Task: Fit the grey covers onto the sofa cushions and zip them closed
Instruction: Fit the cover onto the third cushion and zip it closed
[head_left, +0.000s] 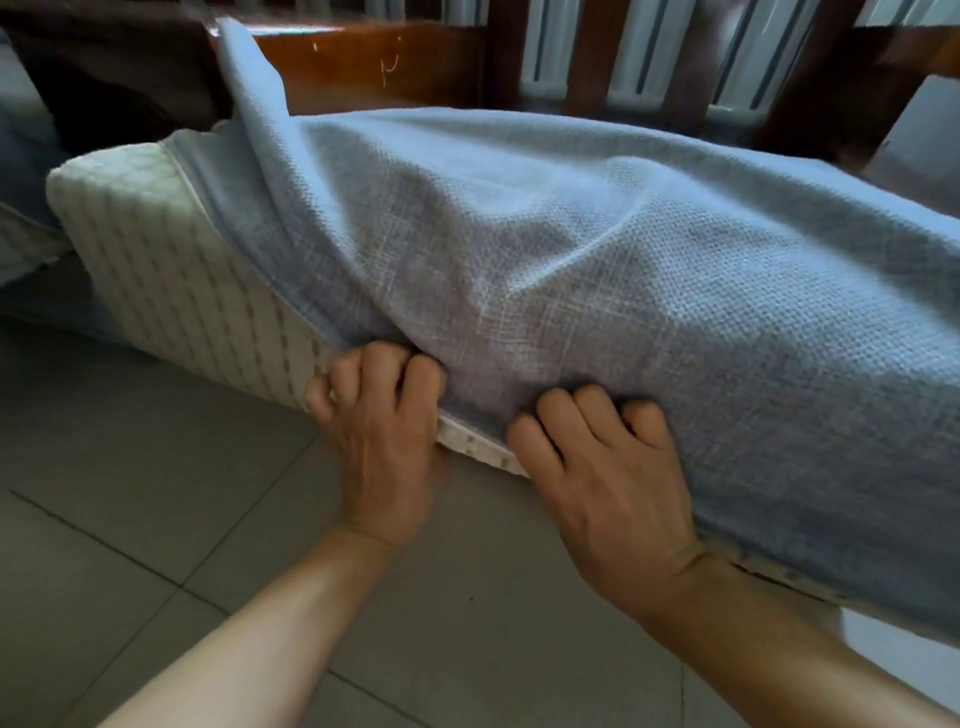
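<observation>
A thick cream sofa cushion (171, 270) with a dotted pattern lies across the view, its left end bare. A grey woven cover (597, 249) is drawn over most of it, bunched and creased near the open edge. My left hand (379, 431) grips the cover's edge at the cushion's near lower side, fingers curled into the fabric. My right hand (608, 478) sits just to the right, fingers curled over the same edge. A strip of cream cushion (483, 452) shows between the two hands. No zip is visible.
A dark wooden sofa frame (415, 62) with slats runs behind the cushion. Another grey cushion (21, 156) lies at the far left. Grey floor tiles (156, 519) spread below my arms.
</observation>
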